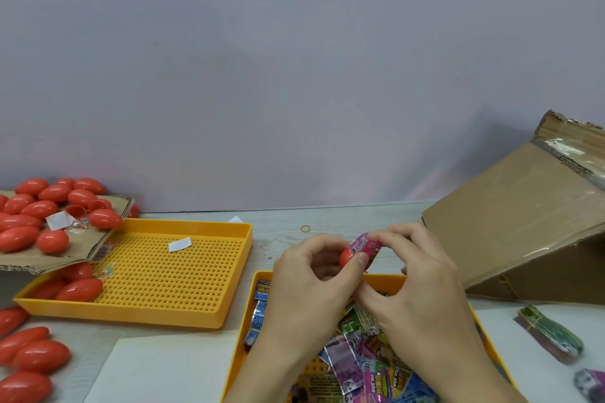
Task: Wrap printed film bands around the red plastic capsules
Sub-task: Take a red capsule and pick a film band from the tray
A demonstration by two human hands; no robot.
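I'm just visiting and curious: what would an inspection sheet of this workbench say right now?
Surface: pale wood-grain table, with a white sheet at the near edge.
Job's things: one red capsule held above the near yellow tray, a pink printed band partly round it; loose printed bands fill that tray; bare red capsules heaped on a cardboard piece at left, more in the perforated yellow tray.
Clutter: rubber band; bundled bands at right; small white slips.
Grippers: left hand and right hand both pinch the capsule and band.
Cables: nothing seen.
Surroundings: plain wall; open cardboard box at right.
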